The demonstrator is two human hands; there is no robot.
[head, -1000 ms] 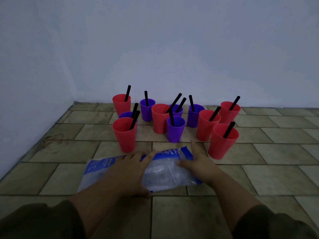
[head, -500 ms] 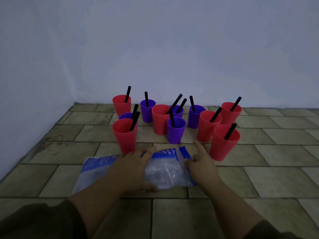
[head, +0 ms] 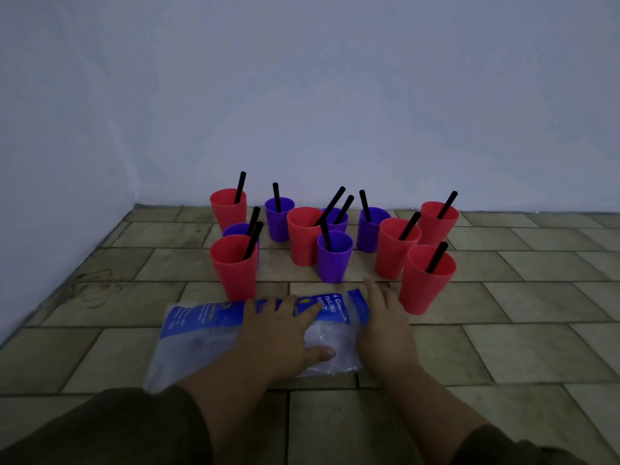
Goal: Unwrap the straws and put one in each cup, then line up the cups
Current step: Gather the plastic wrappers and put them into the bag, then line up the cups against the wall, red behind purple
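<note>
I see the left hand and the right hand flat, fingers straight, on a crinkly clear bag with blurry white words on blue. Plastic cups with black straws stand just behind

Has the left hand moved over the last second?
Yes. The left hand has slid rightward over the bag, closer to the right hand, judged against the front purple cup.

Head camera looks forward and down, close over the tiled floor.
</note>
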